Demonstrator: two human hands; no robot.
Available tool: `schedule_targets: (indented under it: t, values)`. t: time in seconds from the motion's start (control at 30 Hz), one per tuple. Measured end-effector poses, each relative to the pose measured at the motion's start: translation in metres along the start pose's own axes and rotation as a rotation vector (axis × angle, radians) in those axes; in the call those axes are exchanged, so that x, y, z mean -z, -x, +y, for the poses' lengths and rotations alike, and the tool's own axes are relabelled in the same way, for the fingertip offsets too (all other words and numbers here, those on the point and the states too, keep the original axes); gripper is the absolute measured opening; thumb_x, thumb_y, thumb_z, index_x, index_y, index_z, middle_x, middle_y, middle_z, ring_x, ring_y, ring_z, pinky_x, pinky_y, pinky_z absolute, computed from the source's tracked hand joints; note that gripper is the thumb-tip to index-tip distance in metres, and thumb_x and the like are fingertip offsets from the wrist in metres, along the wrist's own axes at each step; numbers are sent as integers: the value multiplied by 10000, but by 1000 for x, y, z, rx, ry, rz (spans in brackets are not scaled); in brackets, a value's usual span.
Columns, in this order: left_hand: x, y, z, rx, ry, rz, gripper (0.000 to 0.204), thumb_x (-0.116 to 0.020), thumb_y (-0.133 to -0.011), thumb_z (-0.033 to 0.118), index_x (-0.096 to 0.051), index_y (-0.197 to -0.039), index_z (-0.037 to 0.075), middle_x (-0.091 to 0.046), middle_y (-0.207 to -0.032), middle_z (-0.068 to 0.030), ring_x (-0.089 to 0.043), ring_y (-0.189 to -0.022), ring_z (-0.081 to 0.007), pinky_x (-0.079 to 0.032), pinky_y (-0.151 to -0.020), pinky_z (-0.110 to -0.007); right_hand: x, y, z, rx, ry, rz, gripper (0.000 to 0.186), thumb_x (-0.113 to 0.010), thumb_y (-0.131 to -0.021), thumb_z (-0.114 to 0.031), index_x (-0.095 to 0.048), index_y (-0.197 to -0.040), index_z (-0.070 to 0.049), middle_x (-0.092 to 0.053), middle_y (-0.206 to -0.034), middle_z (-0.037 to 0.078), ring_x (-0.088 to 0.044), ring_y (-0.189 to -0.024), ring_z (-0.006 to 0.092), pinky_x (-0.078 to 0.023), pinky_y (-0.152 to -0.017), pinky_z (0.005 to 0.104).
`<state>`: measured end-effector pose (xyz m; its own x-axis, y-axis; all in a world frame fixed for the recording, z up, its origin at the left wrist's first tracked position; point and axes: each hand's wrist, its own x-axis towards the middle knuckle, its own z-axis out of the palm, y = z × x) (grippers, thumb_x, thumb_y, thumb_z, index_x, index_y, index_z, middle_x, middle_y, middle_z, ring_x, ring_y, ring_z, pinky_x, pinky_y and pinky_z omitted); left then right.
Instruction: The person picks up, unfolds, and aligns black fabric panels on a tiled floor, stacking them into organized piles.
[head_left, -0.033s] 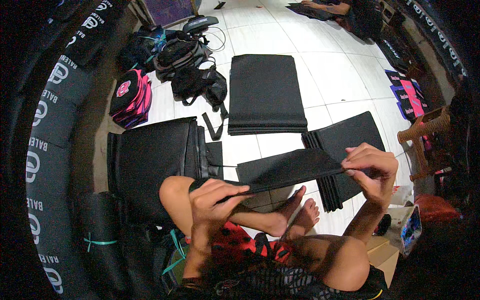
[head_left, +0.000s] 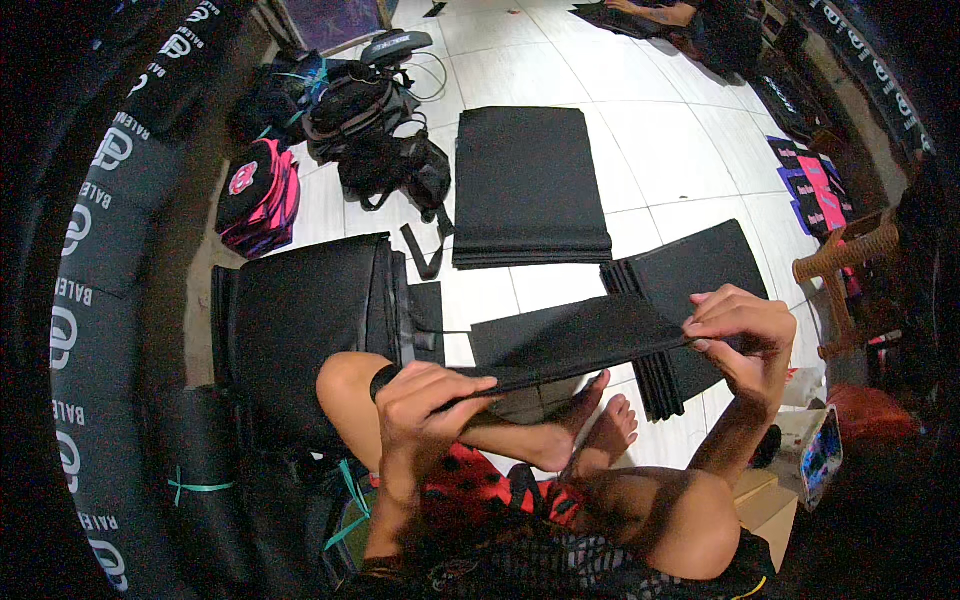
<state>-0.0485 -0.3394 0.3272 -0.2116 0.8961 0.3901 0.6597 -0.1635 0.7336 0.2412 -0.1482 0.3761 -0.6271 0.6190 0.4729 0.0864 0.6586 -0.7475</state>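
Observation:
Stretched between my two hands is a black fabric sheet (head_left: 590,335), its near edge folded over and sloping up to the right. My left hand (head_left: 425,398) pinches that edge beside my raised knee. My right hand (head_left: 742,330) grips the other end between thumb and fingers, above a stack of folded black sheets (head_left: 705,270). The far part of the held sheet hangs low over the white floor. Straight ahead lies a neat stack of black sheets (head_left: 532,185). Left of my knee, a thick pile of black material (head_left: 305,300) is draped over.
Black bags (head_left: 390,165) with loose straps and a pink-and-black fabric pile (head_left: 262,195) sit at the far left. A green-tied black roll (head_left: 195,470) stands near left. On the right are a wooden stool (head_left: 850,255) and colored pieces (head_left: 815,190). Another person (head_left: 710,30) works far right.

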Motion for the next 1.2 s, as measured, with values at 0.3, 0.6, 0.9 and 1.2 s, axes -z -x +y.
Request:
schedule_targets:
  t: [0.3,0.6,0.9,1.2]
  values:
    - [-49,-12,21,-117,29,29,386,-950,-640,157,-778,-963,33,-759,-884,-110,-718,-766,-244,-542,-700,-331,-18,0,16,-15,-107,-71,163,-798,-754,21,-766,-911,-9,-792,-910,129,-753,-841,261,-602,-880,409]
    - [-68,2,17,-74,33,75,298,-874,-678,13,-785,-962,10,-746,-823,-108,-699,-685,-218,-543,-631,-330,-20,8,18,-111,-136,82,127,-785,-753,25,-751,-874,-1,-767,-851,139,-724,-821,237,-575,-789,344]
    - [-46,18,-4,4,-60,18,259,-800,-741,12,-790,-1000,14,-770,-918,-128,-740,-773,-232,-569,-680,-331,19,8,55,-148,-241,415,78,-632,-921,113,-664,-954,50,-646,-959,124,-651,-897,188,-593,-861,364]
    - [-45,12,4,-160,-217,76,355,-873,-717,129,-773,-1042,27,-765,-955,-97,-729,-781,-229,-549,-690,-340,26,11,81,-129,16,389,56,-660,-1002,-48,-675,-1037,-7,-630,-1028,60,-584,-955,121,-489,-814,253]
